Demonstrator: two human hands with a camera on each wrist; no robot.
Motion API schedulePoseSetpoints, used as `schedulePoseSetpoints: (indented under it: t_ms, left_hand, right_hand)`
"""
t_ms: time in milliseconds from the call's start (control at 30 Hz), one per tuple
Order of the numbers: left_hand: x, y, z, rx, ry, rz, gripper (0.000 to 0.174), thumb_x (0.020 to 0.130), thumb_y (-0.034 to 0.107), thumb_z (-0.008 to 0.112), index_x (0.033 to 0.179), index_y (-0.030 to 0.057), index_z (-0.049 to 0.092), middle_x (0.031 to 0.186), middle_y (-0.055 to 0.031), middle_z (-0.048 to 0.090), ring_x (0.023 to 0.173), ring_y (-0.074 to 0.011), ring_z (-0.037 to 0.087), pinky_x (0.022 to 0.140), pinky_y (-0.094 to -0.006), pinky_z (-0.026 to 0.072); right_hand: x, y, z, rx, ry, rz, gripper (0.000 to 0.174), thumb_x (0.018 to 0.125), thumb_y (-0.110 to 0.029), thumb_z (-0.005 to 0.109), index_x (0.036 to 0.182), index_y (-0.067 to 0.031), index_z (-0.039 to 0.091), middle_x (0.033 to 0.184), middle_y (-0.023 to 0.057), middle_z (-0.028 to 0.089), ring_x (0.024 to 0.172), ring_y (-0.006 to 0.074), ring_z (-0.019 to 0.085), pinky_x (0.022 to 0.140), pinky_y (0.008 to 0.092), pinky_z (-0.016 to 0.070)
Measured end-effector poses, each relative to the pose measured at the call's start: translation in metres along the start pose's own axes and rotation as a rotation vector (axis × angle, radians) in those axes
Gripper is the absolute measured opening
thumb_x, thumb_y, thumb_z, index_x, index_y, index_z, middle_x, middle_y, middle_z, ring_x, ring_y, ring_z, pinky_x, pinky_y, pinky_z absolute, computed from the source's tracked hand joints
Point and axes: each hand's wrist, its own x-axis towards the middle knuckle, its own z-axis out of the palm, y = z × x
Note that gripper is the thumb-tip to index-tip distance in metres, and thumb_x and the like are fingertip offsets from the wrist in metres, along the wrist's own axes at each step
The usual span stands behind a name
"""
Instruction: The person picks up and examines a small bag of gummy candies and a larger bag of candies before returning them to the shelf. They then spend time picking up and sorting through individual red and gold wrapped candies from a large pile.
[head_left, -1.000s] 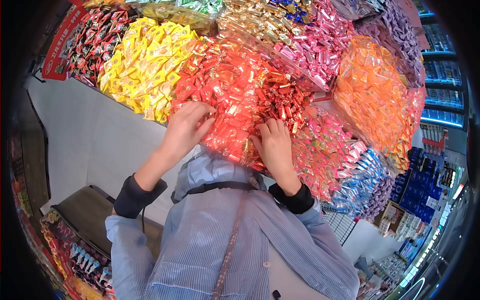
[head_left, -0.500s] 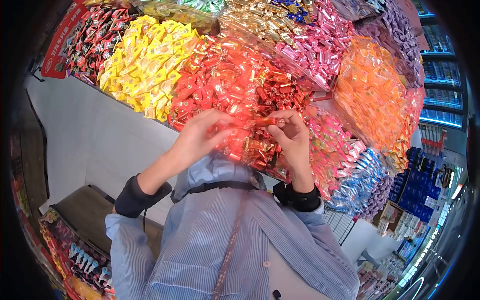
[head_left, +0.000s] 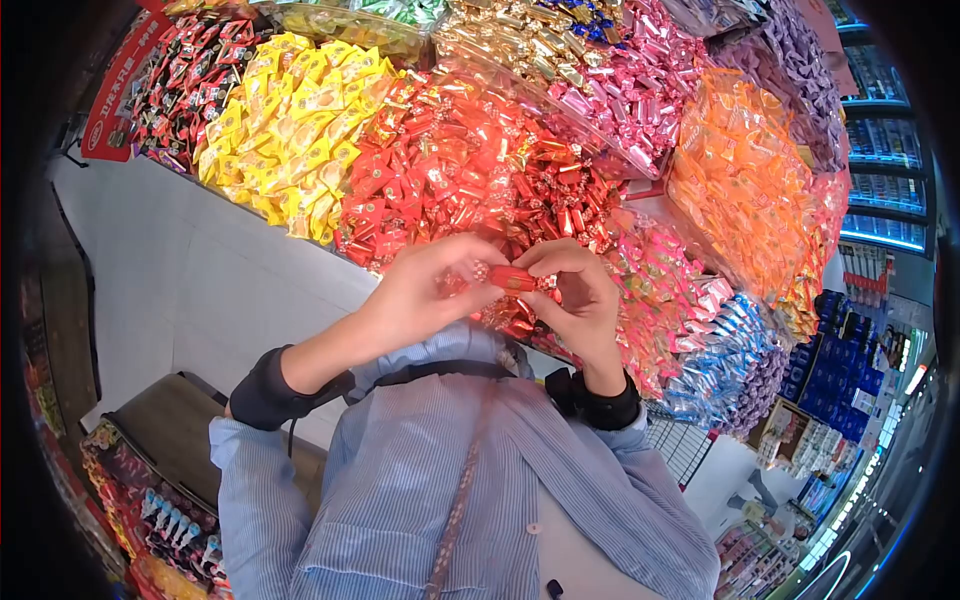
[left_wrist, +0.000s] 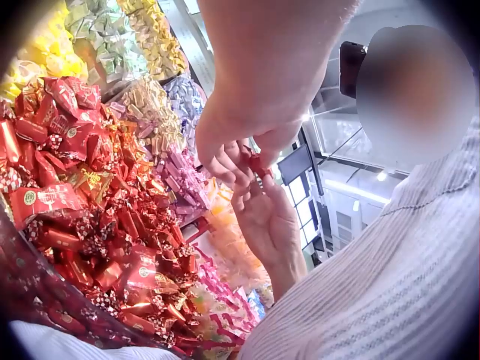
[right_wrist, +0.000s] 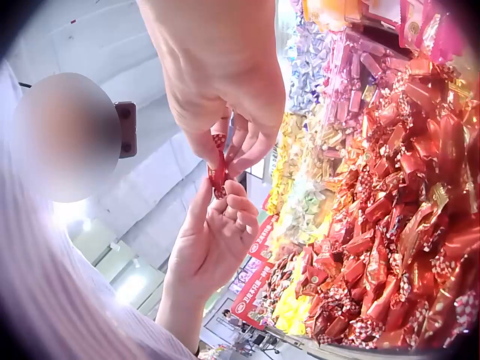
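One red wrapped candy (head_left: 513, 278) is held between the two hands, over the near edge of the red candy pile (head_left: 440, 150). The left hand (head_left: 425, 285) pinches its left end, and the right hand (head_left: 580, 295) pinches the twisted right end between thumb and fingers. In the right wrist view the candy (right_wrist: 217, 171) spans the fingertips of the right hand (right_wrist: 232, 105) above and the left hand (right_wrist: 206, 247) below. The left wrist view shows just a bit of red wrapper (left_wrist: 257, 165) between the fingers.
Yellow candies (head_left: 300, 120) lie left of the red pile, orange ones (head_left: 745, 190) right, pink ones (head_left: 650, 90) behind, blue ones (head_left: 725, 360) at the near right. A clear divider (head_left: 560, 110) borders the red pile. A brown seat (head_left: 175, 420) stands at lower left.
The hands lifted from the red pile and came together nearer the body. A red candy, first seen at the right fingertips, is now pinched by both hands.
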Motion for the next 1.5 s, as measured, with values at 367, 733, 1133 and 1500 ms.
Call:
schedulePoseSetpoints:
  t_ms: [367,733,1133,1500]
  left_hand:
    - [-0.001,-0.006,-0.001,0.194,0.031,0.226,0.03,0.074,0.002,0.071,0.102,0.0028,0.061,0.093,-0.0099,0.061,0.085,-0.0224,0.06,0.074,-0.0299,0.0484]
    - [-0.009,-0.038,-0.013,0.24,0.116,-0.072,0.035,0.078,0.003,0.067,0.111,0.0036,0.056,0.093,-0.0078,0.061,0.084,-0.0163,0.059,0.078,-0.0283,0.0474]
    - [-0.004,-0.047,-0.023,0.479,0.105,-0.015,0.03,0.077,0.003,0.065,0.106,0.0035,0.058,0.093,-0.0093,0.059,0.086,-0.0232,0.059,0.078,-0.0317,0.0474]
    - [0.021,-0.074,-0.006,0.93,-0.105,0.278,0.025,0.075,0.009,0.062,0.099,0.0036,0.058,0.096,-0.0087,0.056,0.094,-0.0258,0.052,0.078,-0.0359,0.0432]
  right_hand:
    - [0.005,-0.008,0.003,-0.577,-0.035,-0.052,0.028,0.068,0.001,0.071,0.093,-0.0035,0.06,0.089,0.009,0.06,0.089,0.0249,0.057,0.076,0.0339,0.0455]
    - [-0.006,0.024,-0.051,-1.113,0.433,0.345,0.02,0.072,-0.011,0.071,0.088,-0.0035,0.061,0.088,0.0119,0.061,0.088,0.0292,0.056,0.075,0.0372,0.0455]
    - [-0.006,0.03,-0.054,-1.161,0.399,0.282,0.023,0.072,-0.012,0.071,0.09,-0.003,0.06,0.086,0.0121,0.061,0.087,0.0298,0.056,0.075,0.038,0.0447]
    - [-0.003,0.008,-0.024,-0.819,0.36,0.245,0.015,0.078,-0.005,0.065,0.092,-0.0016,0.059,0.082,0.0116,0.057,0.077,0.0237,0.058,0.07,0.0332,0.0452]
